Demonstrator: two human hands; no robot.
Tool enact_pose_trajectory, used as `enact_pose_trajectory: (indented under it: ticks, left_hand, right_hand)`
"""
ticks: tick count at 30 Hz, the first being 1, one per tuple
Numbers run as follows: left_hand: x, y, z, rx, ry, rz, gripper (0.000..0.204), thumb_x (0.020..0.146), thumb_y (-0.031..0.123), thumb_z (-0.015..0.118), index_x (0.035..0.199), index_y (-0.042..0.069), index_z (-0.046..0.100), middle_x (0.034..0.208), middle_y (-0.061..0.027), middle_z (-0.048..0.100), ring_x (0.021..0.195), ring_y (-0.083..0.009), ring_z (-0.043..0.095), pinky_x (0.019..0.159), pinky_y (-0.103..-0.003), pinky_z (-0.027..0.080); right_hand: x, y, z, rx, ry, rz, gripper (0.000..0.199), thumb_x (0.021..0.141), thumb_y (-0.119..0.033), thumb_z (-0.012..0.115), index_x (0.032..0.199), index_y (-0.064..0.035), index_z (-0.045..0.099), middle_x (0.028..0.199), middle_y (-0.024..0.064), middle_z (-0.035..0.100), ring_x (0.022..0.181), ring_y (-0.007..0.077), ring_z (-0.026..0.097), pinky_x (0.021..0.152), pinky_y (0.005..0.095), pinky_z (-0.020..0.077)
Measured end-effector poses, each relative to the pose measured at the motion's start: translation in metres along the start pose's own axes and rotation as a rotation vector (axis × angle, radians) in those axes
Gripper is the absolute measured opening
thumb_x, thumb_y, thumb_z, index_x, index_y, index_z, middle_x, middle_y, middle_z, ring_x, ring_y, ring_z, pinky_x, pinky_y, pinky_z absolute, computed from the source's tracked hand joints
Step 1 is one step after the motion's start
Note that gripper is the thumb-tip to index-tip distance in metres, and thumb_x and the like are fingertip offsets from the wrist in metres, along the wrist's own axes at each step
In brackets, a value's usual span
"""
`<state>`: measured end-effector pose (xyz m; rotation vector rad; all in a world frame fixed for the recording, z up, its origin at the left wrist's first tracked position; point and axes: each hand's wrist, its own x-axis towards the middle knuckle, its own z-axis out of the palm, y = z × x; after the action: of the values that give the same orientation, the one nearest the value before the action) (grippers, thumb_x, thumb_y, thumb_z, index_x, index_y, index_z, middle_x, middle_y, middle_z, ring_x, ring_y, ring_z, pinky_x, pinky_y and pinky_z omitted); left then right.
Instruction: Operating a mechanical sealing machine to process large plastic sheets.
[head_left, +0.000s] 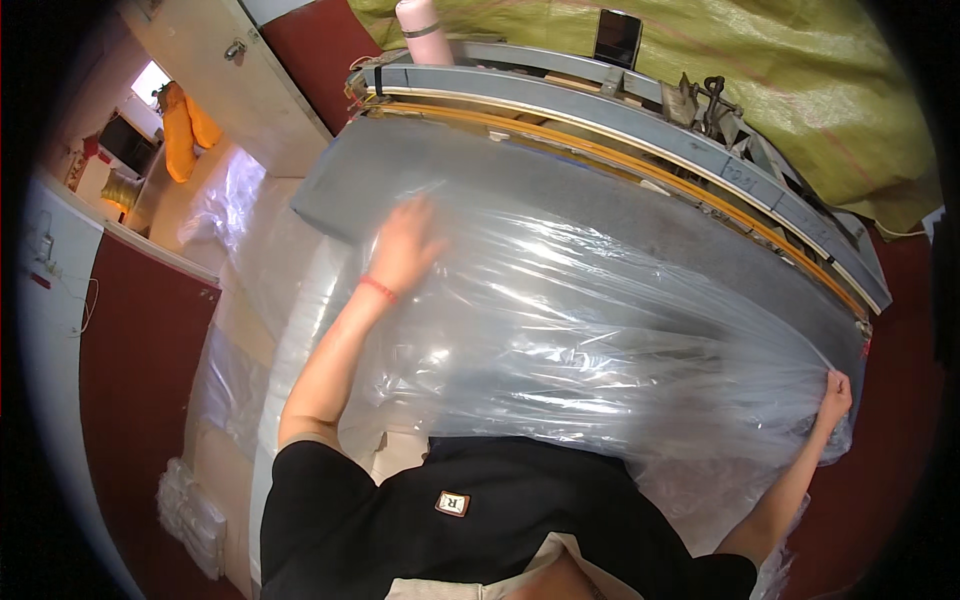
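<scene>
**A:** What is in front of the person?

**B:** A big clear plastic bag (600, 330) lies spread over a grey table (330, 200). Both bare hands are on it, far apart.

**A:** What is each hand doing?

**B:** The left hand (405, 245) is open and flat, fingers spread, pressing on the bag's far left part. It seems to pin the film down so it does not slide. A red band (378, 289) sits on that wrist. The right hand (832, 398) is closed around the bag's bunched right end, at the table's right edge. Creases fan out from that grip across the film, so the bag looks pulled taut between the two hands.

**A:** What is behind the bag?

**B:** A long bar (640, 130) of grey metal with an orange strip runs along the table's far side. It looks like part of a machine, though I cannot tell what kind. A pink bottle (420, 30) and a dark phone (617, 38) stand behind it, clear of the work. A green tarp (800, 90) covers the area beyond.

**A:** Anything to the left?

**B:** More clear plastic (240, 210) is heaped below the table, near a cream door (230, 80).
</scene>
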<state>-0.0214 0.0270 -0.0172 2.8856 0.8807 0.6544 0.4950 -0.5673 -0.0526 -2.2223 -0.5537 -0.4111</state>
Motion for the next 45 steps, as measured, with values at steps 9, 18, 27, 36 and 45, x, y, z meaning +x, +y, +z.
enact_pose_trajectory:
  ticks: [9, 18, 27, 36, 45]
  left_hand:
    - [0.052, -0.062, 0.019, -0.042, 0.266, -0.367, 0.028, 0.073, 0.016, 0.059, 0.099, 0.004, 0.057, 0.082, -0.0126, 0.062, 0.075, -0.0275, 0.058, 0.068, -0.036, 0.046]
    - [0.086, -0.083, 0.058, -0.335, 0.370, -0.441, 0.018, 0.079, 0.019, 0.048, 0.081, 0.001, 0.053, 0.079, -0.0149, 0.054, 0.076, -0.0267, 0.051, 0.070, -0.036, 0.042]
    - [0.175, -0.126, 0.094, -0.378, 0.759, -0.580, 0.021, 0.081, 0.020, 0.047, 0.072, 0.001, 0.049, 0.066, -0.0103, 0.054, 0.062, -0.0203, 0.049, 0.063, -0.032, 0.043]
    - [0.195, -0.137, 0.107, -0.513, 0.706, -0.639, 0.019, 0.074, 0.019, 0.057, 0.069, 0.001, 0.053, 0.067, -0.0063, 0.055, 0.059, -0.0144, 0.048, 0.058, -0.027, 0.041]
    - [0.205, -0.080, 0.096, -0.675, 0.881, -0.801, 0.032, 0.076, 0.018, 0.037, 0.067, -0.005, 0.056, 0.064, -0.0145, 0.058, 0.057, -0.0225, 0.056, 0.051, -0.032, 0.043]
  right_hand:
    - [0.005, 0.019, -0.005, 0.156, 0.012, 0.110, 0.015, 0.080, -0.016, 0.058, 0.086, -0.0019, 0.059, 0.078, -0.0034, 0.054, 0.074, 0.0064, 0.045, 0.068, 0.0198, 0.0366]
    - [0.032, 0.052, -0.001, 0.639, 0.028, 0.491, 0.028, 0.082, -0.018, 0.054, 0.107, -0.0065, 0.056, 0.100, 0.0007, 0.056, 0.091, 0.0119, 0.051, 0.076, 0.0220, 0.0396]
    - [0.107, -0.017, 0.124, 0.379, 0.364, 0.166, 0.020, 0.080, -0.022, 0.058, 0.081, -0.0023, 0.059, 0.070, 0.0009, 0.057, 0.063, 0.0086, 0.050, 0.060, 0.0222, 0.0403]
    - [0.118, -0.017, 0.131, 0.327, 0.472, 0.192, 0.019, 0.072, -0.019, 0.065, 0.074, -0.0021, 0.054, 0.066, 0.0017, 0.056, 0.059, 0.0085, 0.050, 0.058, 0.0223, 0.0407]
    - [0.108, -0.039, 0.103, 0.471, 0.440, 0.254, 0.015, 0.074, -0.017, 0.060, 0.080, -0.0045, 0.053, 0.066, 0.0001, 0.053, 0.058, 0.0077, 0.048, 0.054, 0.0202, 0.0389]
